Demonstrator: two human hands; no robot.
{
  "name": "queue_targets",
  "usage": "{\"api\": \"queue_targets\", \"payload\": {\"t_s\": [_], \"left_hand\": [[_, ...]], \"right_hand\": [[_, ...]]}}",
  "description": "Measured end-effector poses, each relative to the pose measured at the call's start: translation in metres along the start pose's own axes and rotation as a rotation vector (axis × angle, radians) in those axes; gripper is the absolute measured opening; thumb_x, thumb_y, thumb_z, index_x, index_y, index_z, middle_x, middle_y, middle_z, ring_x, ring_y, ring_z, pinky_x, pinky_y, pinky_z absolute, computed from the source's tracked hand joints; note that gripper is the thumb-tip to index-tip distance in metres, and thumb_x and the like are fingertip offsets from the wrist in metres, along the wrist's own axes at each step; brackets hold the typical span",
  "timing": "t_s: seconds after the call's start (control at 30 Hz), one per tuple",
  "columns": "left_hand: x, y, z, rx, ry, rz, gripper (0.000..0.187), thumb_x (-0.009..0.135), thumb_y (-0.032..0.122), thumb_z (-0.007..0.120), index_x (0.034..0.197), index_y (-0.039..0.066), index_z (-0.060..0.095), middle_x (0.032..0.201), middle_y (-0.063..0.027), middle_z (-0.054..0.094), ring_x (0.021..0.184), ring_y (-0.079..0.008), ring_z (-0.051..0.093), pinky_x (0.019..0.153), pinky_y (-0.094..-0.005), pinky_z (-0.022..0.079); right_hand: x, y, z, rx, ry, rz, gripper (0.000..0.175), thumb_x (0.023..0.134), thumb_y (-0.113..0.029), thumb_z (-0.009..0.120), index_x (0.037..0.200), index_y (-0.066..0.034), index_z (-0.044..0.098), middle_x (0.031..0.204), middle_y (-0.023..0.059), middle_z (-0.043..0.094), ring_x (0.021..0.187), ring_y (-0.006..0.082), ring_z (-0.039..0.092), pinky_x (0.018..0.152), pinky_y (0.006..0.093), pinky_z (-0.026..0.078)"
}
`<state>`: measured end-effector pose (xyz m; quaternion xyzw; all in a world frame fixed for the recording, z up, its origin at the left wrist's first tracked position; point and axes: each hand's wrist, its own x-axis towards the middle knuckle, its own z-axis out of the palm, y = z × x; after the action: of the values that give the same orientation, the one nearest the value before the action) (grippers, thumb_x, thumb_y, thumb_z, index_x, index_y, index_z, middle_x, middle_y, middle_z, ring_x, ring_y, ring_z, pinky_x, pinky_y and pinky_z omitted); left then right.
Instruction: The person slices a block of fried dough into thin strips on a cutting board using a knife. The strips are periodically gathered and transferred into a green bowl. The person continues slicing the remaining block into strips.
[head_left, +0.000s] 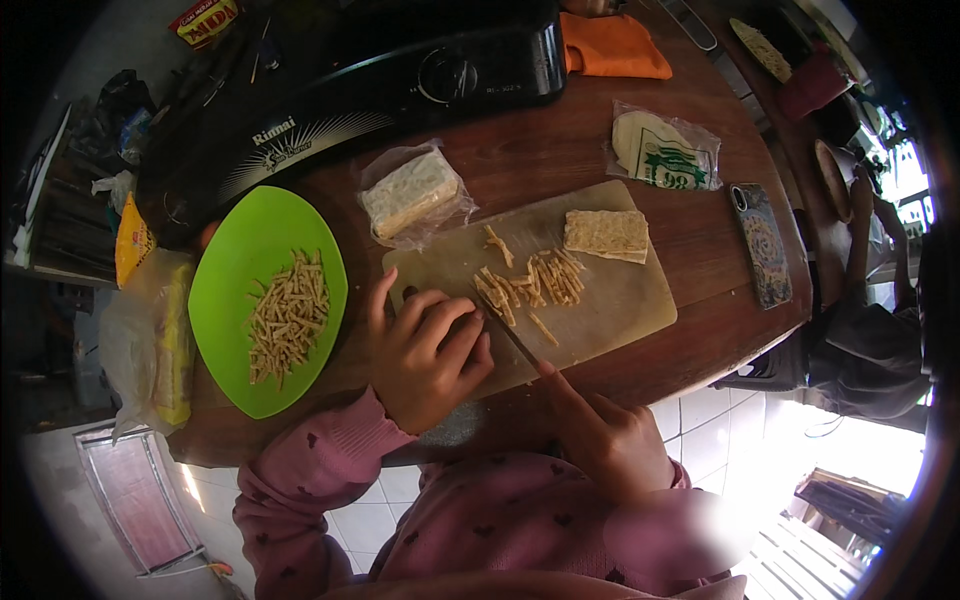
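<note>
My right hand (607, 435) grips a knife (514, 339), its blade angled over the cutting board (615, 315) beside thin tempeh strips (555, 277). My left hand (431, 352) rests with curled fingers at the board's left part, fingertips close to the knife tip; whether it pinches a piece cannot be told. Flat tempeh slices (606, 234) lie stacked at the board's upper right. Left of my left hand, a green plastic dish (225, 300) holds a heap of cut strips (289, 322). A tempeh block in clear plastic (412, 193) lies just beyond the board.
A black Rinnai gas stove (360, 105) spans the table's far side, with an orange cloth (619, 46) at its right. A plastic packet of round pale sheets (664, 150) and a phone (761, 244) lie at right. Plastic bags (142, 337) crowd the left edge. Another person's arms (862, 232) show far right.
</note>
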<state>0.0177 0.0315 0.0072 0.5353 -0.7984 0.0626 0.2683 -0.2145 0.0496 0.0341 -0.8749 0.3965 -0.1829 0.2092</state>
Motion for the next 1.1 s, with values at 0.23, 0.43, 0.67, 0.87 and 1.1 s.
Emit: {"api": "queue_targets", "payload": {"t_s": [0.23, 0.43, 0.67, 0.87, 1.1], "left_hand": [[0.000, -0.003, 0.002, -0.048, 0.032, -0.018, 0.013, 0.072, 0.007, 0.077, 0.083, 0.009, 0.070, 0.093, 0.0020, 0.066, 0.091, -0.0190, 0.061, 0.108, -0.0585, 0.032], [0.002, -0.008, 0.003, -0.116, 0.061, -0.051, 0.016, 0.068, 0.006, 0.081, 0.080, 0.010, 0.071, 0.090, 0.0018, 0.068, 0.090, -0.0197, 0.063, 0.110, -0.0538, 0.032], [0.014, -0.012, 0.004, -0.195, 0.053, 0.008, 0.026, 0.071, 0.008, 0.080, 0.096, 0.008, 0.071, 0.106, -0.0046, 0.066, 0.101, -0.0242, 0.062, 0.103, -0.0518, 0.041], [0.035, -0.011, 0.013, -0.325, -0.107, 0.076, 0.038, 0.078, 0.013, 0.075, 0.114, 0.006, 0.067, 0.123, -0.0077, 0.058, 0.111, -0.0285, 0.059, 0.099, -0.0413, 0.048], [0.062, -0.007, 0.029, -0.386, -0.207, 0.288, 0.043, 0.077, 0.013, 0.075, 0.118, 0.009, 0.066, 0.124, -0.0070, 0.057, 0.112, -0.0272, 0.059, 0.094, -0.0389, 0.051]], "right_hand": [[-0.009, 0.008, -0.014, 0.226, 0.125, 0.166, 0.056, 0.083, 0.006, 0.059, 0.138, -0.0020, 0.054, 0.080, 0.0163, 0.063, 0.063, 0.0289, 0.065, 0.056, 0.0390, 0.051], [-0.020, 0.021, -0.018, 0.269, 0.231, 0.468, 0.050, 0.087, 0.008, 0.055, 0.135, -0.0057, 0.058, 0.091, 0.0225, 0.067, 0.076, 0.0325, 0.069, 0.065, 0.0375, 0.052], [-0.030, 0.034, -0.026, 0.313, 0.170, 0.518, 0.048, 0.086, 0.008, 0.054, 0.133, -0.0043, 0.059, 0.087, 0.0221, 0.068, 0.075, 0.0299, 0.069, 0.067, 0.0361, 0.052], [-0.031, 0.036, -0.029, 0.386, 0.132, 0.532, 0.043, 0.089, 0.006, 0.054, 0.131, -0.0022, 0.060, 0.078, 0.0183, 0.067, 0.056, 0.0207, 0.063, 0.055, 0.0333, 0.049], [-0.023, 0.033, -0.026, 0.493, 0.108, 0.504, 0.036, 0.094, 0.001, 0.054, 0.129, -0.0007, 0.060, 0.066, 0.0157, 0.062, 0.042, 0.0154, 0.056, 0.045, 0.0317, 0.044]]}}
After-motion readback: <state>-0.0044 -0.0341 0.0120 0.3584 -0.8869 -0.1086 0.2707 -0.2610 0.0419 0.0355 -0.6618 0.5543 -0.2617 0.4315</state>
